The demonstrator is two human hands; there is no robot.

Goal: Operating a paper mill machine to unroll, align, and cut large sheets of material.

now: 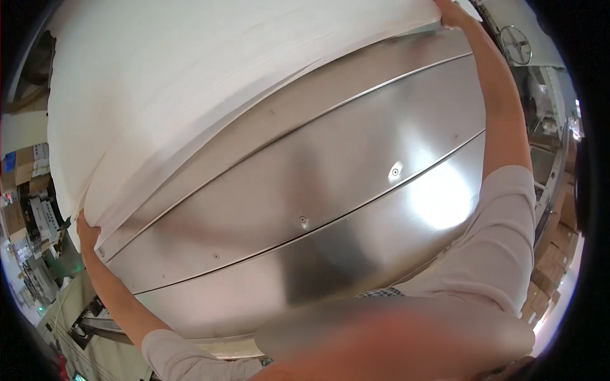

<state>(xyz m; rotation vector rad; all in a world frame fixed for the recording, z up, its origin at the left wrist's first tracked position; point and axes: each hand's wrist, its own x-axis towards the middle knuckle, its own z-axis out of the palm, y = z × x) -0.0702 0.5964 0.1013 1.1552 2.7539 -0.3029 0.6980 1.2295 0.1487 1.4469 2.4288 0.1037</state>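
Note:
A large white sheet (pixel 190 82), cloth or paper, spreads over the far part of a shiny steel surface (pixel 305 165). Its near edge curves from lower left to upper right, with thin folds along it. At the left end of that edge, my left hand (pixel 89 233) is closed on the sheet, fingertips partly hidden. My right arm reaches far out to the upper right, where my right hand (pixel 452 15) grips the other end of the edge; most of its fingers are out of sight. Bare steel lies between my arms.
Long seams and a few small screws (pixel 302 220) mark the steel. A spoked handwheel (pixel 515 45) is at the upper right. Cardboard boxes (pixel 551 257) stand along the right, and more boxes (pixel 24 166) at the left. Cables (pixel 67 330) hang at the lower left.

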